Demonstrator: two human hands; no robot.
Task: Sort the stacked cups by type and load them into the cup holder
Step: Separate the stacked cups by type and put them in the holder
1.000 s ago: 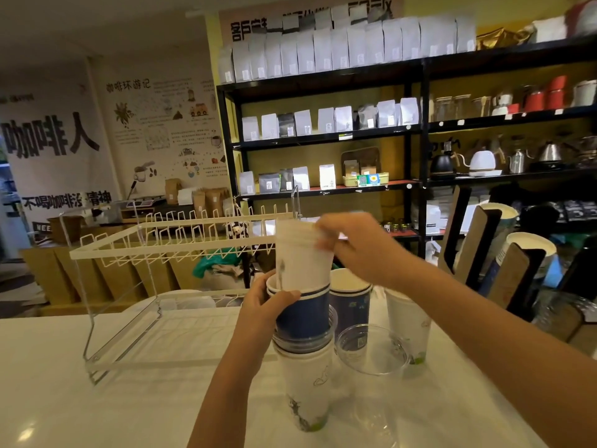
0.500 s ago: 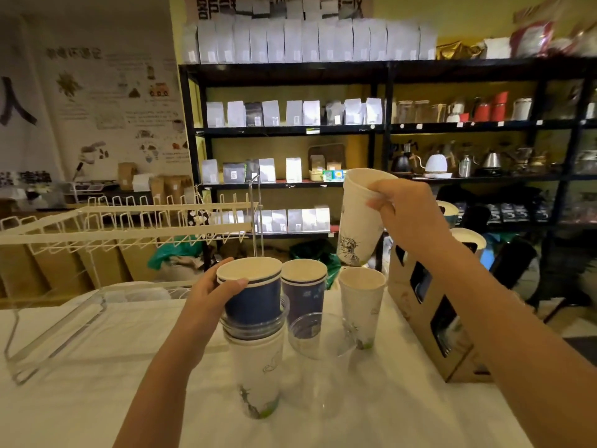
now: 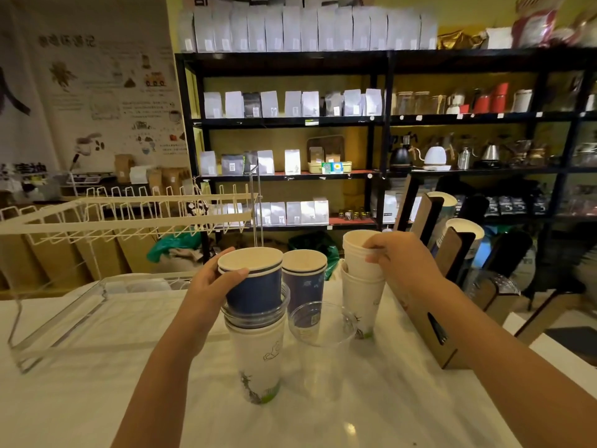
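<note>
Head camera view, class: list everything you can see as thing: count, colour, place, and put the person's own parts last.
Mixed stack: one, blue cups on clear cups on white cup, table centre.
Blue cups: small nested stack, navy, behind the clear cup.
Clear cup: one, transparent, table centre right.
White cups: nested stack, white with print, right of centre.
Cup holder: one, brown cardboard, table right, cup stacks already in it.
Wire rack: one, white, table left.
Table: one, white.
Shelving: black, back wall, holding pouches, kettles, jars.
Left hand: grips the top blue cup.
Right hand: grips the top white cup's rim.
</note>
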